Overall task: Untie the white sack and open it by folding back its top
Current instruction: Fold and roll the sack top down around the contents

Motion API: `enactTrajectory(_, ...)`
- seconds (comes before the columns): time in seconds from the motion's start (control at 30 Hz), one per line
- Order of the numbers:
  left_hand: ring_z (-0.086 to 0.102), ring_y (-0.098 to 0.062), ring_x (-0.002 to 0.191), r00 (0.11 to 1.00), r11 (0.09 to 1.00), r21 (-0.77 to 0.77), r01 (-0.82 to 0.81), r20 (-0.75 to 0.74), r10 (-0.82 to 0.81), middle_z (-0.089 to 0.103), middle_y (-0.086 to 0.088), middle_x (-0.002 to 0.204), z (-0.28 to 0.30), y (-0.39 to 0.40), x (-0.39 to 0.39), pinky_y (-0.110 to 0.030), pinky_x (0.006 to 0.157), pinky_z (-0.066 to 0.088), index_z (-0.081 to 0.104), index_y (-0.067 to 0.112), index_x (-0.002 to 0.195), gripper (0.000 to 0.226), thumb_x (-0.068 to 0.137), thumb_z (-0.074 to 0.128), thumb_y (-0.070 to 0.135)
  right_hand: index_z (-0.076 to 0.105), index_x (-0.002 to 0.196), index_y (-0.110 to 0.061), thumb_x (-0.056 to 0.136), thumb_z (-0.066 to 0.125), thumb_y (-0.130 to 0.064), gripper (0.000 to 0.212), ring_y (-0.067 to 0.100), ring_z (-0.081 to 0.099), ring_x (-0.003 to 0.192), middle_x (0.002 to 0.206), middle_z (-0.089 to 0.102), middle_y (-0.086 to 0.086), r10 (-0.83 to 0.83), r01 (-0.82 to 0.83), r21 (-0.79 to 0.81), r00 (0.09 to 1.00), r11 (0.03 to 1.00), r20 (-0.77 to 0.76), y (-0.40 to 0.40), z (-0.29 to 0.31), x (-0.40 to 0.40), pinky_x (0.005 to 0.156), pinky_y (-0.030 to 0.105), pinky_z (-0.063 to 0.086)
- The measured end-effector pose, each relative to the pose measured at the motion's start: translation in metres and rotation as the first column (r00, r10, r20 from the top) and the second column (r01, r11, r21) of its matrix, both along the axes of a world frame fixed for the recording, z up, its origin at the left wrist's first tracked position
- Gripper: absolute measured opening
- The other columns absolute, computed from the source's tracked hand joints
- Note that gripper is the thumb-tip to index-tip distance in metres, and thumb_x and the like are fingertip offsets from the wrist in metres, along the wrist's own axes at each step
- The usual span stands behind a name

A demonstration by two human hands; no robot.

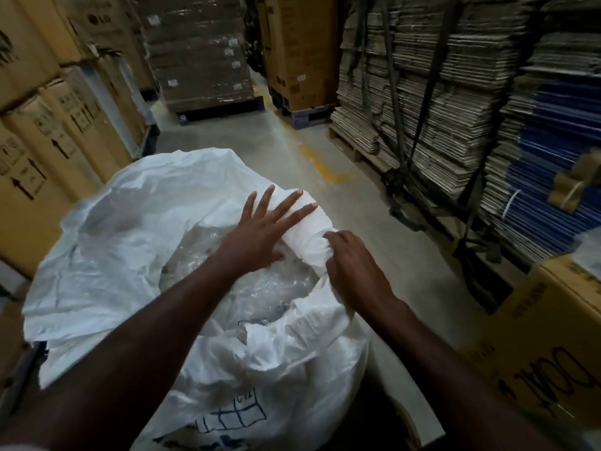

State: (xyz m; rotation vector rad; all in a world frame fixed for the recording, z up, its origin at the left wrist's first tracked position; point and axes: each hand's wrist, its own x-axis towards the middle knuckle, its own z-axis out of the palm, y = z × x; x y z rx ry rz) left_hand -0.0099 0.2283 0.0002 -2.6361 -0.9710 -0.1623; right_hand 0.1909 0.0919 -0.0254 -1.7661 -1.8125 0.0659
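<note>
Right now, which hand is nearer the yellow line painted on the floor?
Right. The right hand grips the sack's rolled rim on the yellow line's side; the left hand presses flat, farther inward.

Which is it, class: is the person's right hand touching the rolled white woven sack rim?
Touching. The head view shows the right hand gripping the rolled white woven sack rim, fingers curled into the fabric.

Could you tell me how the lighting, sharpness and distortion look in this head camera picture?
Head view: dim overall, the white sack brightest; both the left hand and right hand slightly soft; wide-angle bending at the edges; cardboard stacks murky, the corners darkest.
</note>
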Motion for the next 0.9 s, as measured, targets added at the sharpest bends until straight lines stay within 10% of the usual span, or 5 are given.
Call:
enactTrajectory(0.13, 0.051, -0.029, 0.139, 0.995, 1.0, -0.022, 0.01, 0.101, -0.008, 0.061, 0.007, 0.141, -0.001, 0.018, 0.019, -0.068, 0.124, 0.023, 0.03, 0.039, 0.165, 0.1, 0.081, 0.077, 0.016, 0.064, 0.111, -0.016, 0.087, 0.059, 0.002, 0.031, 0.03, 0.063, 0.092, 0.102, 0.07, 0.006, 0.011, -0.008, 0.075, 0.999, 0.997, -0.038, 0.004, -0.003, 0.005, 0.085, 0.047, 0.054)
enactTrajectory(0.23, 0.066, -0.031, 0.102, 0.988, 0.997, 0.071, 0.013, 0.153, -0.024, 0.071, 0.004, 0.099, -0.001, 0.031, 0.025, -0.051, 0.098, 0.039, 0.067, 0.026, 0.119, 0.052, 0.07, 0.069, 0.01, 0.057, 0.109, -0.024, 0.09, 0.055, -0.005, 0.027, 0.027, 0.062, 0.099, 0.105, 0.067, -0.001, -0.126, 0.131, -0.075, 0.99, 0.989, 0.065, 0.006, 0.014, 0.004, 0.091, 0.044, 0.047)
enactTrajectory(0.4, 0.073, -0.036, 0.074, 0.975, 0.995, 0.027, -0.095, 0.203, 0.088, 0.074, -0.007, 0.076, 0.018, 0.033, 0.039, -0.035, 0.065, 0.04, 0.068, 0.021, 0.085, 0.005, 0.081, 0.067, 0.024, 0.049, 0.141, -0.015, 0.069, 0.059, -0.015, 0.073, 0.034, 0.047, 0.131, 0.145, 0.049, 0.011, -0.098, 0.08, 0.084, 0.965, 0.993, 0.244, 0.011, 0.059, -0.033, 0.115, 0.048, 0.032)
enactTrajectory(0.67, 0.058, -0.029, 0.12, 0.986, 0.992, -0.104, 0.067, 0.159, -0.049, 0.056, -0.006, 0.135, 0.032, 0.05, 0.018, -0.043, 0.094, 0.048, 0.055, 0.018, 0.144, 0.076, 0.078, 0.09, 0.033, 0.012, 0.164, -0.006, 0.07, 0.065, -0.014, 0.108, 0.038, 0.056, 0.116, 0.143, 0.051, 0.019, -0.117, 0.119, -0.002, 0.975, 0.993, 0.188, 0.079, 0.038, -0.061, 0.107, 0.046, 0.041)
enactTrajectory(0.9, -0.012, -0.043, 0.165, 0.974, 0.983, 0.015, -0.182, -0.134, 0.183, -0.011, -0.008, 0.181, 0.039, 0.082, -0.057, -0.074, 0.125, -0.006, -0.013, 0.046, 0.168, 0.152, 0.057, 0.086, 0.081, 0.037, 0.156, -0.015, 0.066, 0.051, -0.009, 0.091, 0.036, 0.057, 0.088, 0.097, 0.063, 0.008, -0.15, 0.14, 0.069, 0.974, 0.988, 0.169, 0.089, 0.028, -0.062, 0.084, 0.048, 0.04)
